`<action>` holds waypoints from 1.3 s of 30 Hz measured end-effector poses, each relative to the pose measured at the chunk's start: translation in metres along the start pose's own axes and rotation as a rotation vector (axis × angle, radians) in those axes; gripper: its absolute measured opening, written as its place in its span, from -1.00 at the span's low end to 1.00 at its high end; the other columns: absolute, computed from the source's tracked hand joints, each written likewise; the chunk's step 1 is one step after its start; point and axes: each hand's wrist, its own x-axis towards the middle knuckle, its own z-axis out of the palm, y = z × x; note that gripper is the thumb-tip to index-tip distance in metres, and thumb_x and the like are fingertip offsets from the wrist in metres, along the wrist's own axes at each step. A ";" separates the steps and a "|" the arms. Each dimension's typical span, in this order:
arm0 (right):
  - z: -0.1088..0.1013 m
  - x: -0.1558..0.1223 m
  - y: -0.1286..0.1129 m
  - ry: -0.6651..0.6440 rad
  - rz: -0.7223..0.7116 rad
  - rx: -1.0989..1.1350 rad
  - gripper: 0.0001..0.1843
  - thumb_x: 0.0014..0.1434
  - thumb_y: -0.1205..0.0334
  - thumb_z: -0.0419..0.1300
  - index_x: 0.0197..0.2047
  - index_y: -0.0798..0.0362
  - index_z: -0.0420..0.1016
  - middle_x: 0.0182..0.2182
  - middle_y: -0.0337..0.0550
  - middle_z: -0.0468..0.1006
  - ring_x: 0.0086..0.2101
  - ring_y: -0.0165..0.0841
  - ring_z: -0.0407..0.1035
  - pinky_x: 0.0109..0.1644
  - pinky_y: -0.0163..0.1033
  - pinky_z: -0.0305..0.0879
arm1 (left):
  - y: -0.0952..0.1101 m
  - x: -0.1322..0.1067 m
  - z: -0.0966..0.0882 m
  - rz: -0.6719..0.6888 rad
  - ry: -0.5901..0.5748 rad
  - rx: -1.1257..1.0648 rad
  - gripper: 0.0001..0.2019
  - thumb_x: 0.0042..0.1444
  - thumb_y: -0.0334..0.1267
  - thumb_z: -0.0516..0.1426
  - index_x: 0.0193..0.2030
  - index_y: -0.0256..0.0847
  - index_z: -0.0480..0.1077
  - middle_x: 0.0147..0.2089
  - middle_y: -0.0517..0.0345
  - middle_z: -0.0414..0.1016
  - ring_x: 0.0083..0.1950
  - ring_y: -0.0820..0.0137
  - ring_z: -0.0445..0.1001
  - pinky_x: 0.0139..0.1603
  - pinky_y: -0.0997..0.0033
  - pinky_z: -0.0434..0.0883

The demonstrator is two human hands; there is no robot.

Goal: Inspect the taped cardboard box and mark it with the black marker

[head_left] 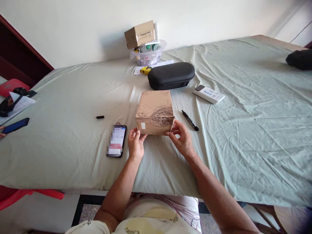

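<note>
A brown cardboard box (156, 102) with black scribbles on its top and near side is between my hands. My left hand (136, 143) grips its near left lower corner, thumb on the front face and fingers partly hidden beneath. At the near right corner, my right hand (181, 138) holds it with the thumb in front and fingers along the side. Right of the box lies an uncapped black marker (190, 120). Its black cap (100, 117) rests apart, off to the left. A lit phone (117, 141) lies just left of my left hand.
Behind the box sits a black hard case (171, 75), with a yellow tape measure (146, 70) beside it. A white power bank-like device (209, 94) lies to the right. Against the wall stands a plastic basket (148, 58) topped by another cardboard box (140, 34). Another person's phone (16, 125) shows at left.
</note>
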 end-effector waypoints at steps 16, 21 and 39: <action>-0.001 -0.009 -0.008 -0.043 0.031 0.013 -0.30 0.38 -0.15 0.24 0.47 -0.08 0.28 -0.46 -0.37 0.44 -0.43 -0.39 0.41 -0.24 -0.18 0.44 | -0.004 -0.001 -0.001 -0.151 -0.053 -0.001 -0.45 -0.26 -0.07 0.55 -0.26 -0.14 0.35 -0.29 0.28 0.59 -0.20 0.41 0.62 0.01 0.22 0.58; -0.002 -0.008 -0.006 0.047 0.008 0.079 -0.24 0.31 -0.13 0.33 0.47 -0.11 0.28 -0.09 -0.09 0.62 -0.32 -0.38 0.45 -0.25 -0.20 0.53 | -0.001 -0.009 0.004 -0.195 -0.119 0.075 -0.43 -0.28 -0.05 0.56 -0.26 -0.15 0.34 -0.28 0.29 0.56 -0.21 0.44 0.59 -0.11 0.35 0.57; 0.011 -0.011 -0.009 0.129 0.044 0.095 0.07 0.05 -0.17 0.54 0.51 -0.27 0.15 0.21 0.01 0.46 -0.43 -0.48 0.33 -0.43 -0.24 0.49 | -0.019 -0.020 -0.005 0.524 -0.093 0.958 -0.50 0.01 -0.04 0.45 -0.02 -0.09 0.33 -0.06 0.04 0.61 -0.12 0.25 0.61 -0.04 0.22 0.57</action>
